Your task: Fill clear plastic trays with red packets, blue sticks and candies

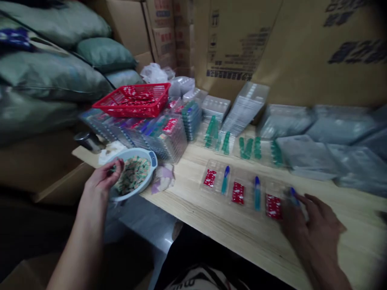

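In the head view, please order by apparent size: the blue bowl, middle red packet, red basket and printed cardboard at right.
Printed cardboard
Red basket and blue bowl: too alike to rank
Middle red packet

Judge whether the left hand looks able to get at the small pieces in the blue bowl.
Probably yes: the left hand is at the left side of the blue bowl, and no lid covers the small pieces.

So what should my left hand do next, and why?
Perhaps carry a piece from the bowl to the leftmost front tray: your left hand is at the bowl, and that tray shows a red packet and blue-tipped stick but no pieces.
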{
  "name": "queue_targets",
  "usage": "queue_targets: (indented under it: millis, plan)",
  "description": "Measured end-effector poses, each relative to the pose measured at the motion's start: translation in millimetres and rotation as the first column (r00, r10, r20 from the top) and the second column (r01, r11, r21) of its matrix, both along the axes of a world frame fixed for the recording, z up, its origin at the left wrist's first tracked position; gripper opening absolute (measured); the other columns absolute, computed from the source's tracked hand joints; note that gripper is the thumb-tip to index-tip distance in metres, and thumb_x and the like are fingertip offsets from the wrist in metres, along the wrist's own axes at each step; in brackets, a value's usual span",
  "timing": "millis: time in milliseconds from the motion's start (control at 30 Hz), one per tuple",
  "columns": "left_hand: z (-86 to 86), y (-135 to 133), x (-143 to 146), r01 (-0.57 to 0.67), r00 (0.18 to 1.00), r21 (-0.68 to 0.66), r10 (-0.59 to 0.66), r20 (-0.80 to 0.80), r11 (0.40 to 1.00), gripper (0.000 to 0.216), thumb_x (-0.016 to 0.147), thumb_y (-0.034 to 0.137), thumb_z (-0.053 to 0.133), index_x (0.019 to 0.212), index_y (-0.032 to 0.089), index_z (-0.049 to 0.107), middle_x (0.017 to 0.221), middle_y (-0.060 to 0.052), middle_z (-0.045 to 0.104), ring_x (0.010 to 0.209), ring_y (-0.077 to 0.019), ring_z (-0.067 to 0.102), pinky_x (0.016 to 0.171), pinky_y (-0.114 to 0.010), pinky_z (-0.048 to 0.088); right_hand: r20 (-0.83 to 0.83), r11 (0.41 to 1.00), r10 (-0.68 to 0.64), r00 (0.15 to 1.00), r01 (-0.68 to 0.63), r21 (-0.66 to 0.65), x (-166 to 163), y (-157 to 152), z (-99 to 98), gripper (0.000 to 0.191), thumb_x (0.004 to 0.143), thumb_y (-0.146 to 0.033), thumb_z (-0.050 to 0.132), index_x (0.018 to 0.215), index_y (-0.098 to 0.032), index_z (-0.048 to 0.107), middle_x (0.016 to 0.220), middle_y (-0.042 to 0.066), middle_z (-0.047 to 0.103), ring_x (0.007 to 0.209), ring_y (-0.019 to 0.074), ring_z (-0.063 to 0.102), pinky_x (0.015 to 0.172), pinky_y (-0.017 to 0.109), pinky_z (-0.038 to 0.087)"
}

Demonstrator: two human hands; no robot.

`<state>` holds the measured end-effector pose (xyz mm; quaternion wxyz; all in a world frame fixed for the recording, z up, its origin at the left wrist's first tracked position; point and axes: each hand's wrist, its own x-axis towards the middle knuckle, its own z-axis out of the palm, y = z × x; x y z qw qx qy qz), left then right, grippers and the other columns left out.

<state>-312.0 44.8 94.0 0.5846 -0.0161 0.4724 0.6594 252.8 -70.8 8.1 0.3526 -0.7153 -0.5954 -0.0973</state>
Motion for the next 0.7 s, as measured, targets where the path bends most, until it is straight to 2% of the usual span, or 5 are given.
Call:
queue_targets:
  millis: [200, 300, 433, 600, 700]
  plan:
    - [18.4, 1, 108, 0.184, 0.983, 0.086, -0.186, 0.009, 0.979, 0.033, 0.098, 0.002, 0.032, 0.105, 0.014, 0.062, 0.09, -0.008, 0.069, 0.078, -0.0124, 0.07, 0.062, -0.015, 0.062, -0.583, 0.95, 0.278, 0.764, -0.308, 0.049, -56, 29, 24.1, 0.032, 0.085, -0.036, 0.059, 0.111, -0.023, 0.071, 0.114, 0.01, 0.066, 0.102, 0.0276, 0.063, 0.09, 0.047, 0.051]
    - [6.2, 14, 189, 0.446, 0.893, 0.074, -0.449, 0.026, 0.892, 0.028, 0.089, -0.004, 0.043, 0.101, 0.008, 0.065, 0.088, -0.01, 0.07, 0.08, -0.0161, 0.072, 0.07, -0.023, 0.064, -0.985, 0.9, 0.14, 0.097, -0.427, 0.086, -96, 53, 28.5, 0.036, 0.078, -0.035, 0.066, 0.111, -0.02, 0.07, 0.107, 0.011, 0.07, 0.094, 0.0266, 0.066, 0.082, 0.041, 0.054]
    - [-22.2, 23, 287, 0.633, 0.774, 0.108, -0.627, -0.089, 0.766, 0.014, 0.09, 0.006, 0.054, 0.091, 0.01, 0.067, 0.08, -0.006, 0.068, 0.074, -0.0142, 0.069, 0.078, -0.027, 0.06, -0.779, 0.9, -0.034, -0.626, -0.358, 0.248, -134, 88, 27.5, 0.032, 0.086, -0.035, 0.051, 0.101, -0.013, 0.068, 0.093, 0.014, 0.072, 0.089, 0.0253, 0.069, 0.081, 0.039, 0.057]
    - [-47.4, 11, 346, 0.77, 0.486, 0.189, -0.368, -0.792, 0.61, 0.016, 0.09, 0.017, 0.057, 0.094, 0.019, 0.073, 0.093, -0.004, 0.074, 0.09, -0.0181, 0.067, 0.094, -0.035, 0.053, -0.676, 0.974, 0.055, -0.735, -0.11, 0.199, -142, 117, 20.8, 0.021, 0.085, -0.018, 0.043, 0.082, -0.022, 0.063, 0.076, 0.004, 0.069, 0.073, 0.0214, 0.067, 0.074, 0.035, 0.059]
    - [-53.0, 8, 350, 0.828, 0.354, 0.186, -0.237, -0.905, 0.529, 0.02, 0.092, 0.022, 0.054, 0.095, 0.02, 0.074, 0.102, -0.006, 0.076, 0.098, -0.0206, 0.067, 0.097, -0.036, 0.05, -0.669, 0.985, 0.068, -0.74, -0.058, 0.165, -136, 123, 17.4, 0.022, 0.084, -0.016, 0.041, 0.08, -0.023, 0.062, 0.074, 0.004, 0.069, 0.073, 0.0229, 0.066, 0.074, 0.038, 0.059]
